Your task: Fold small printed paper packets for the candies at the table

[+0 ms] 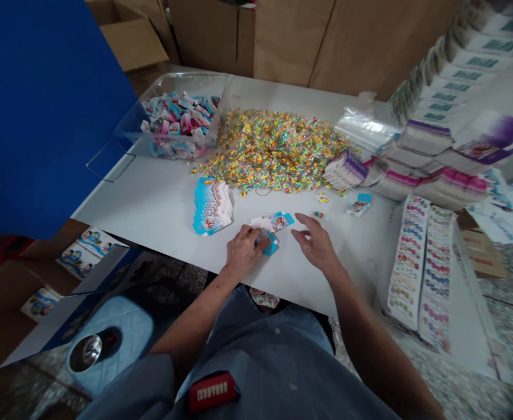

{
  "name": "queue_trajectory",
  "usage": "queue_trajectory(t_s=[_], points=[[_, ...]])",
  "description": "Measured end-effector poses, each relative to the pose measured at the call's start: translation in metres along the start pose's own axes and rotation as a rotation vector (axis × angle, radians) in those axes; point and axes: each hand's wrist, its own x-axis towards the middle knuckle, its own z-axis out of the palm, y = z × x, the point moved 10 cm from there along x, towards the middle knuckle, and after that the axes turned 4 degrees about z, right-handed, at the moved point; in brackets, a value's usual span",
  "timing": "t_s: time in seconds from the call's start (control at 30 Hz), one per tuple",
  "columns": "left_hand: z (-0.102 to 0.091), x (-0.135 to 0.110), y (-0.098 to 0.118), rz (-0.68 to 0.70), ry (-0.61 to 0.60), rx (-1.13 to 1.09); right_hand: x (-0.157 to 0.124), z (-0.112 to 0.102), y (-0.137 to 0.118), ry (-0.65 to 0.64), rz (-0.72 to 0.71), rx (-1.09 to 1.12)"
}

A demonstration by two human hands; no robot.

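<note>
My left hand [241, 251] is closed on a small blue printed box [269, 242] near the table's front edge. Just behind it lies another small printed carton [281, 220], partly flat with a white flap. To the right, my right hand [314, 245] hovers over the white tabletop, fingers apart and nothing in them. One small wrapped piece [319, 214] lies just beyond its fingertips. Left of my left hand is a fanned stack of flat blue-and-white cartons [213, 205]. A single small carton [360, 204] rests farther right.
A heap of colourful wrapped pieces [278, 151] covers the table's middle. Behind left stands a clear plastic tub [127, 123] of filled small boxes. Purple and pink carton stacks [427, 151], clear plastic bags [364, 128] and sticker sheets [409, 256] lie right. A blue panel [46, 111] rises left.
</note>
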Motion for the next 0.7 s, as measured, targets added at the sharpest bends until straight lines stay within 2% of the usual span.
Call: queue_trajectory(t_s=[0.07,0.17,0.23,0.3,0.37,0.4,0.47,0.53,0.6,0.7], points=[[0.000,-0.002,0.001,0.021,0.003,-0.005,0.027,0.031,-0.015,-0.202,-0.184,-0.155],[-0.001,-0.003,0.003,0.068,-0.005,-0.008,0.059,0.065,-0.014,-0.429,-0.288,-0.315],[0.000,-0.002,0.004,0.094,-0.035,-0.027,0.070,0.074,-0.008,-0.516,-0.297,-0.369],[0.002,0.000,0.003,0.109,-0.067,-0.067,0.073,0.071,-0.004,-0.543,-0.276,-0.348],[0.000,0.001,0.000,0.114,-0.064,-0.112,0.069,0.061,0.003,-0.505,-0.165,-0.240],[-0.003,0.001,-0.002,0.107,-0.046,-0.135,0.066,0.053,0.009,-0.447,-0.070,-0.153],[-0.011,-0.002,-0.012,0.042,0.017,-0.169,0.054,0.036,0.027,-0.247,0.164,0.055],[-0.018,-0.007,-0.024,-0.077,0.074,-0.155,0.032,0.030,0.043,-0.028,0.358,0.247],[-0.022,-0.011,-0.031,-0.194,0.075,-0.076,0.012,0.043,0.047,0.062,0.452,0.378],[-0.019,-0.008,-0.025,-0.271,0.009,0.055,-0.007,0.074,0.039,0.059,0.473,0.504]])
